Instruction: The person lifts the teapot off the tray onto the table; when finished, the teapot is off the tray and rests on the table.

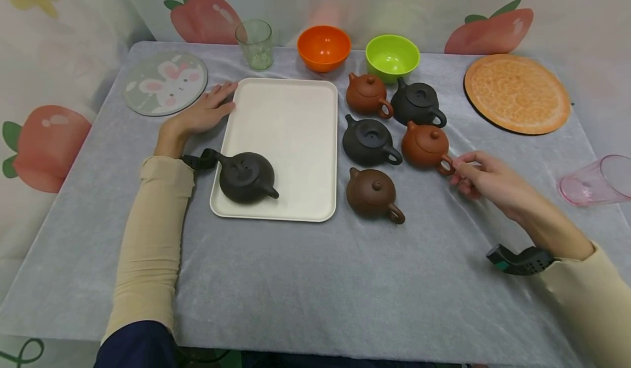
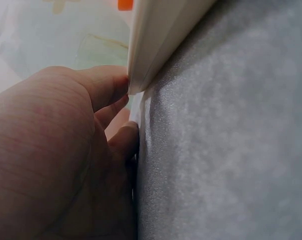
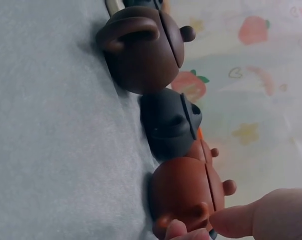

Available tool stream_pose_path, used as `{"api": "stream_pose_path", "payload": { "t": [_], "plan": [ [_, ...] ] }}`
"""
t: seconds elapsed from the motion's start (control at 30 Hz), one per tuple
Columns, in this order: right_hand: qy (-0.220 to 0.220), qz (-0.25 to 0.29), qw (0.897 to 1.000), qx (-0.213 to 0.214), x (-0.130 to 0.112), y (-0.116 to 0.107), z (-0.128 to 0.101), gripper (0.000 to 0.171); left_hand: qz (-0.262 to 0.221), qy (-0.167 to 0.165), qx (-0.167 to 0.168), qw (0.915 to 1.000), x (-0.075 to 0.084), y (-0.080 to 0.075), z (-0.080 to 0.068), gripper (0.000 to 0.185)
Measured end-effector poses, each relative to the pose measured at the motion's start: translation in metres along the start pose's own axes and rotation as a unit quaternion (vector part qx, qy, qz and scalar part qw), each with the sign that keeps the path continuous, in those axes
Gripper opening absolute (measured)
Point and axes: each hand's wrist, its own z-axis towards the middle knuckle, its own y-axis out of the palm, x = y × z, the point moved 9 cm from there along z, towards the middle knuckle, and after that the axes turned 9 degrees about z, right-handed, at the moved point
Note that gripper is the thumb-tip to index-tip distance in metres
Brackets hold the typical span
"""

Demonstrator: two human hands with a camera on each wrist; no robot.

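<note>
My right hand (image 1: 485, 179) is at the handle of a reddish-brown teapot (image 1: 425, 144), which stands on the cloth. In the right wrist view, thumb and fingers pinch that handle from either side. My left hand (image 1: 204, 110) touches the upper left edge of a cream tray (image 1: 300, 149), its fingers extended. On the tray's lower left sits a black teapot (image 1: 246, 177). Right of the tray stand a dark brown teapot (image 1: 371, 191), a black teapot (image 1: 367, 141), another reddish-brown teapot (image 1: 365, 93) and a further black teapot (image 1: 418, 103).
Along the back are a green glass (image 1: 256, 45), an orange bowl (image 1: 323, 47) and a lime bowl (image 1: 391, 56). A rabbit mat (image 1: 167, 83) lies at left, a round orange mat (image 1: 517, 94) at right. A pink glass (image 1: 594, 184) lies near the right edge.
</note>
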Motion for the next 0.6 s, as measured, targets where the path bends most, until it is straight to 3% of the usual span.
{"api": "stream_pose_path", "payload": {
  "t": [0.33,0.6],
  "plan": [
    [-0.022,-0.02,0.999,0.019,-0.003,-0.001,-0.012,0.036,0.007,-0.001,-0.002,1.0,0.001,-0.001,-0.001,0.062],
    [-0.038,-0.038,0.999,-0.01,-0.004,0.02,-0.026,0.038,0.007,0.0,0.002,1.0,0.002,-0.001,-0.002,0.062]
  ]
}}
